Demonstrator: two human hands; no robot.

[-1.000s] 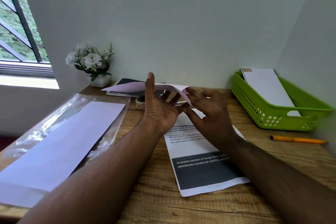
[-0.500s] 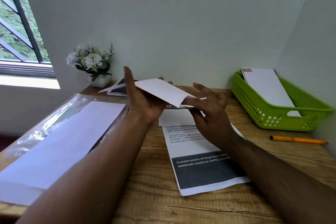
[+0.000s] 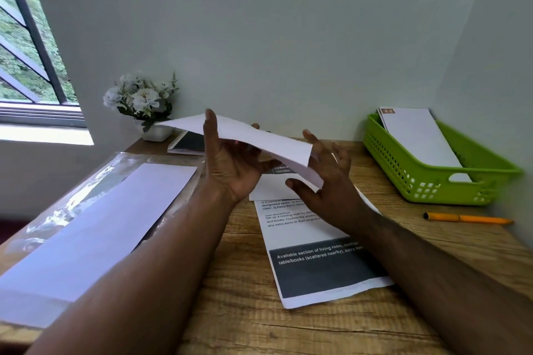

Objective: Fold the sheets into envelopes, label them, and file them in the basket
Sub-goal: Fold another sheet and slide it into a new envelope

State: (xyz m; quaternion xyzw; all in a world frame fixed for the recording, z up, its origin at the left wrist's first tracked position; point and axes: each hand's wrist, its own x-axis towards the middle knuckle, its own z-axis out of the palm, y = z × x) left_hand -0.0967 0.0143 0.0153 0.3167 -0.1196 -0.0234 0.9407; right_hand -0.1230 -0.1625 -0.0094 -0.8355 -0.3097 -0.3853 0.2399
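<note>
— What do you see on the wooden desk, from the big things first?

— At the left lies a long white sheet on a clear plastic sleeve. In the middle lies a printed page with a dark band of text. At the far right stands the green basket, and one white envelope leans inside it.

— And the hands?

— Both are raised over the desk, above the printed page. The left hand holds the folded white sheet from under, thumb up on its near edge. The right hand is at the right end of this sheet with fingers spread and quite straight; it does not clench the paper.

— Smaller things?

— White flowers in a pot by the wall, a dark notebook beside it, and an orange pen in front of the basket.
</note>
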